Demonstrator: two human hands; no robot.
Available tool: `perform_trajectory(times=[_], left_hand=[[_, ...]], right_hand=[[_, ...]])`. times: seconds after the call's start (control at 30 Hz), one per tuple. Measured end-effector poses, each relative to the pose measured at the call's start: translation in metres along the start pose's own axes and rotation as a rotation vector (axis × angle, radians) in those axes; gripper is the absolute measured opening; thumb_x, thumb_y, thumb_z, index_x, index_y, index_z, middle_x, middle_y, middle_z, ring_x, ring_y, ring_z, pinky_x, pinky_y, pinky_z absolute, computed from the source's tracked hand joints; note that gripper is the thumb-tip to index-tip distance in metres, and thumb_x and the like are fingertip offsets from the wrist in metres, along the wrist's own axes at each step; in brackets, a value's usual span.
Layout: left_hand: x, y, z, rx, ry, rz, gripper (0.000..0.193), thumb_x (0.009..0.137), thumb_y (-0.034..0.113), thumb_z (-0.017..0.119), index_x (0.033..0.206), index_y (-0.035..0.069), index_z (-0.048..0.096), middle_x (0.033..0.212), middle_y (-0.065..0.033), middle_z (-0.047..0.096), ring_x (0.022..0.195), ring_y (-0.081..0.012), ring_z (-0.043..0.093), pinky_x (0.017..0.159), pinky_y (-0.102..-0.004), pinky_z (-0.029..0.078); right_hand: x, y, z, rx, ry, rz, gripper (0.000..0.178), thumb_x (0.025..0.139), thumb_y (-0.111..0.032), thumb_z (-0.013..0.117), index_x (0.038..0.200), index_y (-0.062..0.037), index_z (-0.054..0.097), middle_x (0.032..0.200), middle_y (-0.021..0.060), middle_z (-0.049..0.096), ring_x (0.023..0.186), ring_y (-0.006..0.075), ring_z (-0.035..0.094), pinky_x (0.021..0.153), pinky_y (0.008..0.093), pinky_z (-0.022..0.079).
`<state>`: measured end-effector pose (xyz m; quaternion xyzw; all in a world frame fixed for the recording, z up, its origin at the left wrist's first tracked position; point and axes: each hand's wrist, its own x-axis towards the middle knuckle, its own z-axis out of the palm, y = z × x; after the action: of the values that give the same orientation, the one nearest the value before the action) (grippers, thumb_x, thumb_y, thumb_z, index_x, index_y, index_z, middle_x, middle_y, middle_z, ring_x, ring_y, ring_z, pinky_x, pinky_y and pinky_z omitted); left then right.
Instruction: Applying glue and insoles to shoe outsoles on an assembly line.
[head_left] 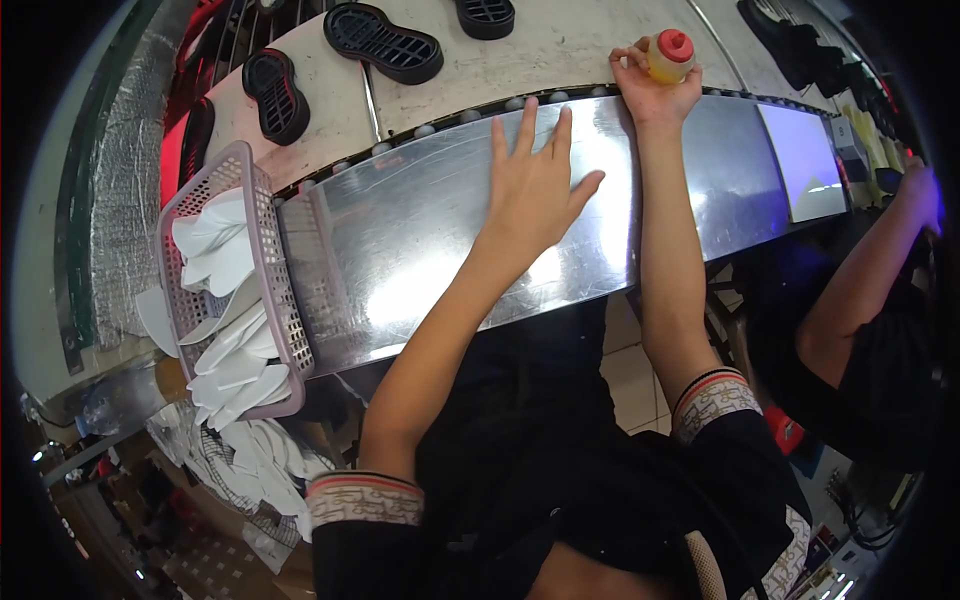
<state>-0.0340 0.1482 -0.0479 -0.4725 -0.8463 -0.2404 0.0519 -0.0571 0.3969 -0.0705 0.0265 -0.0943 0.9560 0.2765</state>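
Observation:
My left hand [530, 185] is spread palm-down over the shiny metal work surface [400, 230], fingers apart and nothing in it; whether it touches the metal I cannot tell. Farther out to the right, my right hand [655, 95] is turned palm-up at the far edge of the metal. Its fingers curl round a small squeeze bottle [668, 62] with a red cap and yellowish contents. Beyond the metal, black shoe soles [385, 42] with a ribbed grid lie on a pale conveyor belt [480, 75].
At the left a lilac plastic basket [285, 290] holds several white sole-shaped pieces [225, 250], some spilling over its near side. A white sheet [803, 160] lies on the metal's right end. Another person's arm [870, 270] reaches in at the right. More black soles [775, 45] sit at the far right.

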Motion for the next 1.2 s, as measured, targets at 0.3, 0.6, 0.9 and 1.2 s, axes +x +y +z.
perform_trajectory(times=[0.3, 0.6, 0.9, 1.2], left_hand=[[-0.089, 0.032, -0.036, -0.094, -0.186, -0.115, 0.078, 0.087, 0.043, 0.056, 0.139, -0.010, 0.031, 0.133, -0.0140, 0.053, 0.138, -0.0360, 0.028, 0.110, -0.0609, 0.014], [-0.054, 0.013, -0.021, -0.050, -0.152, 0.014, 0.075, 0.089, 0.041, 0.055, 0.140, -0.008, 0.030, 0.138, -0.0142, 0.049, 0.140, -0.0362, 0.025, 0.111, -0.0597, 0.014], [-0.050, 0.008, -0.033, -0.043, -0.197, 0.046, 0.072, 0.090, 0.035, 0.051, 0.141, -0.009, 0.027, 0.138, -0.0133, 0.049, 0.140, -0.0381, 0.023, 0.111, -0.0607, 0.013], [-0.092, 0.017, -0.048, -0.152, -0.287, -0.060, 0.066, 0.090, 0.027, 0.052, 0.143, -0.003, 0.027, 0.138, -0.0111, 0.050, 0.138, -0.0383, 0.029, 0.111, -0.0595, 0.015]], right_hand=[[0.002, -0.017, -0.006, -0.006, -0.042, 0.036, 0.050, 0.087, -0.046, 0.031, 0.100, -0.0008, 0.049, 0.088, 0.0130, 0.051, 0.066, 0.0204, 0.041, 0.083, 0.0438, 0.038], [-0.005, 0.006, 0.019, -0.083, 0.195, -0.145, 0.048, 0.090, -0.051, 0.035, 0.095, -0.0090, 0.057, 0.075, 0.0080, 0.056, 0.056, 0.0194, 0.042, 0.064, 0.0370, 0.040], [-0.003, 0.008, 0.026, -0.069, 0.144, -0.122, 0.047, 0.090, -0.051, 0.035, 0.095, -0.0101, 0.058, 0.075, 0.0069, 0.054, 0.056, 0.0189, 0.042, 0.064, 0.0363, 0.040], [-0.004, 0.001, 0.024, -0.086, 0.153, -0.133, 0.037, 0.087, -0.044, 0.040, 0.092, -0.0115, 0.057, 0.072, 0.0050, 0.053, 0.055, 0.0179, 0.042, 0.064, 0.0360, 0.040]])
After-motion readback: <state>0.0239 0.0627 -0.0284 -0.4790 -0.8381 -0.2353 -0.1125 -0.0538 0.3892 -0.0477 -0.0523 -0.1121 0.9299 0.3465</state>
